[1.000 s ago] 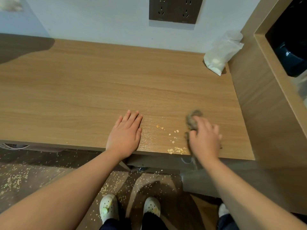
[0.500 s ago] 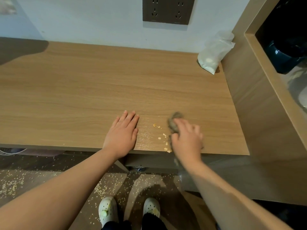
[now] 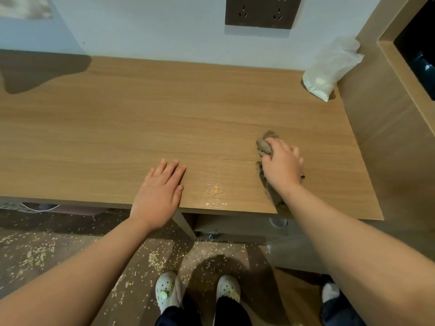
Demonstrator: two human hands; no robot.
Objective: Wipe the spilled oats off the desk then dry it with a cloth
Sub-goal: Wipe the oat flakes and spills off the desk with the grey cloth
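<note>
I see a pale wood-grain laminate tabletop (image 3: pixel 117 128), matte, with one glossy streak by the near edge. Left hand (image 3: pixel 157 194) lies flat on it at the near edge, palm down, fingers straight and together. Right hand (image 3: pixel 281 165) is further right, fingers curled round a crumpled grey-brown cloth (image 3: pixel 264 145). The wad pokes out on the far-left side of the fingers, and a ragged tail runs under the wrist to the near edge. The cloth touches the tabletop. Leftover oats (image 3: pixel 217 189): a small clump of pale yellow flakes between the hands, plus a few right at the near edge, apart from the cloth. Crinkled white plastic bag (image 3: pixel 329 69) leans in the far right corner against the wood side panel (image 3: pixel 376 137). Dark rectangular socket plate (image 3: pixel 261 12) on the wall (image 3: pixel 141 31). Floor (image 3: pixel 35 252) below is speckled with loose flakes around white perforated clogs (image 3: pixel 168 290).
</note>
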